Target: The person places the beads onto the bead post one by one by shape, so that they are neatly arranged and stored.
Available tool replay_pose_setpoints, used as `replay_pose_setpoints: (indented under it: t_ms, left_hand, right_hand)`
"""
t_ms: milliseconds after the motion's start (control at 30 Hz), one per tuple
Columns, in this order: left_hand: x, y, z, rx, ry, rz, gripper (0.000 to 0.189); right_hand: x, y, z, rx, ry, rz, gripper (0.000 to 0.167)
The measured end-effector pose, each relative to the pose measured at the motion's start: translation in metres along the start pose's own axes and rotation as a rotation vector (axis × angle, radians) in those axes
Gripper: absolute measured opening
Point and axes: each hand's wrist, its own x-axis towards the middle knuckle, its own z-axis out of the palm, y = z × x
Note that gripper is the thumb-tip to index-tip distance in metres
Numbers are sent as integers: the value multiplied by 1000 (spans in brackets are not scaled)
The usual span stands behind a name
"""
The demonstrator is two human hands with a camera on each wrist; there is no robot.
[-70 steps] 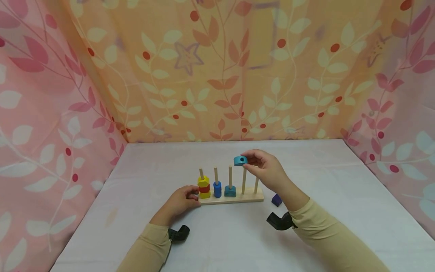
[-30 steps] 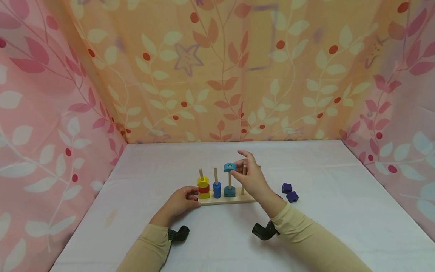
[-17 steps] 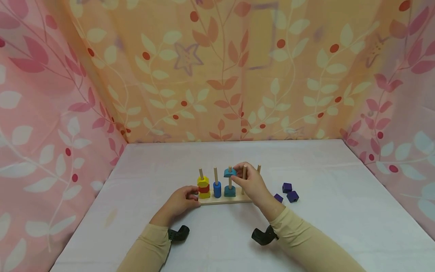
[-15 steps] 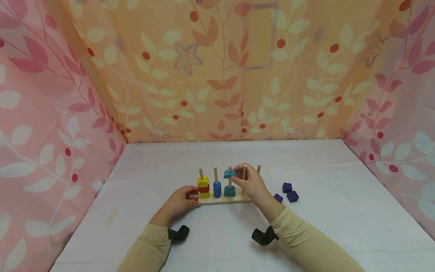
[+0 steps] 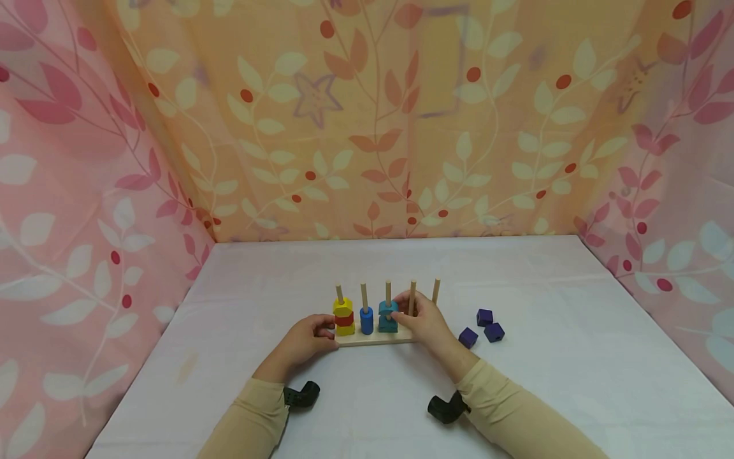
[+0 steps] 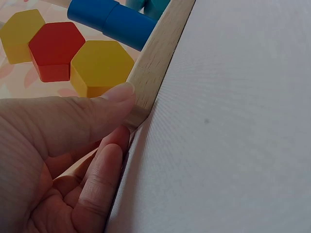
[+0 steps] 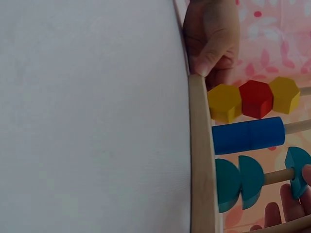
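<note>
A wooden peg board [image 5: 373, 340] with upright pegs stands on the table. My left hand [image 5: 306, 339] pinches its left end, thumb [image 6: 109, 102] on the wood and fingers curled at the end face. My right hand [image 5: 427, 324] holds a teal half-round block [image 7: 294, 162] threaded on the third peg, above two more teal half-round blocks [image 7: 251, 182] lower down. On the first peg sit hexagonal blocks, yellow, red [image 7: 256, 98] and yellow. Blue cylinders [image 5: 366, 320] fill the bottom of the second peg. The fourth peg [image 5: 413, 296] passes in front of my right hand's fingers.
Several loose purple blocks lie right of the board, among them a near one [image 5: 467, 338], a far one [image 5: 484, 317] and a right one [image 5: 494, 332]. The fifth peg [image 5: 436, 291] carries no block. Patterned curtains [image 5: 367, 127] surround the white table.
My right hand has brought the teal half-round block left to the third peg, fitted it over the top and slid it downward. My left hand stays at the board's end.
</note>
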Motion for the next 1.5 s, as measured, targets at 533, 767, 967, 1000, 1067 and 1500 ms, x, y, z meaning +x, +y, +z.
replay_pose_setpoints:
  t_ms: [533,767,967,1000,1067,1500]
  left_hand:
    - [1,-2,0,0,-3,31,49]
    - [2,-4,1,0,1,27,48]
    - [2,-4,1,0,-7,25,49]
    - [2,-3,1,0,-7,22,49]
    - [1,-3,1,-1,-9,15,49]
    - [0,-3,1,4,-7,26,49]
  right_hand:
    - [-1,16,5,-74,-6,38,22]
    - [-1,17,3,-74,-34,44,30]
    - [-7,9,-5,-57,-63,16,44]
    - [-9,7,-6,-53,-67,10,46]
    - [-13,3,-11,-22,-75,11,48]
    - [-31,-14,-48,32,-166,-84,48]
